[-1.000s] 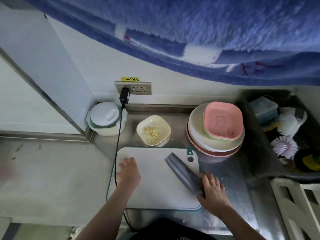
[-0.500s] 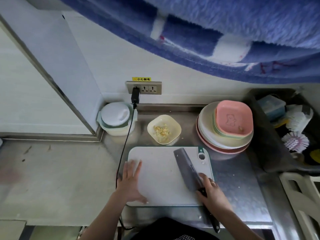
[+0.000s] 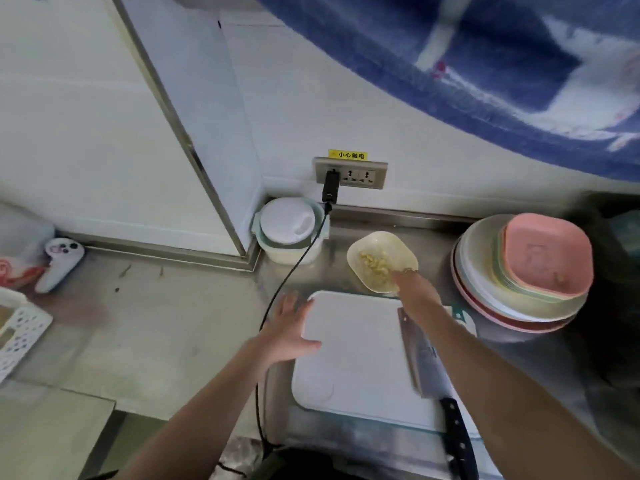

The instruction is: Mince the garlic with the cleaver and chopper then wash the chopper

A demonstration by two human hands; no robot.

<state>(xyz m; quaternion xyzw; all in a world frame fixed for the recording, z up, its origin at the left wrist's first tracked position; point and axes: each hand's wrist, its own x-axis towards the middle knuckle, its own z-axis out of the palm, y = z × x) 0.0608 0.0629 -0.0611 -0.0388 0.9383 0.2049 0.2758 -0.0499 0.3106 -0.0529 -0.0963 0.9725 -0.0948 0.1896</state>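
Observation:
A white cutting board (image 3: pixel 356 348) lies on the steel counter. The cleaver (image 3: pixel 420 355) rests flat along its right side, black handle toward me, with no hand on it. Behind the board stands a pale yellow bowl (image 3: pixel 381 245) holding chopped garlic (image 3: pixel 375 265). My right hand (image 3: pixel 415 292) reaches over the board, its fingertips at the bowl's near rim; the blur hides whether they grip it. My left hand (image 3: pixel 289 336) hovers with spread fingers over the board's left edge. The white lidded chopper (image 3: pixel 287 223) sits at the back corner under the wall outlet.
A black cable (image 3: pixel 291 271) runs from the outlet (image 3: pixel 351 173) past the board's left side and off the counter's front. A stack of plates (image 3: pixel 519 306) topped by a pink dish (image 3: pixel 547 254) stands right of the bowl. A white basket (image 3: pixel 17 334) sits far left.
My right hand has let go of the cleaver, now lying on the board, and reached forward to the garlic bowl. My left hand has lifted off the board with fingers spread.

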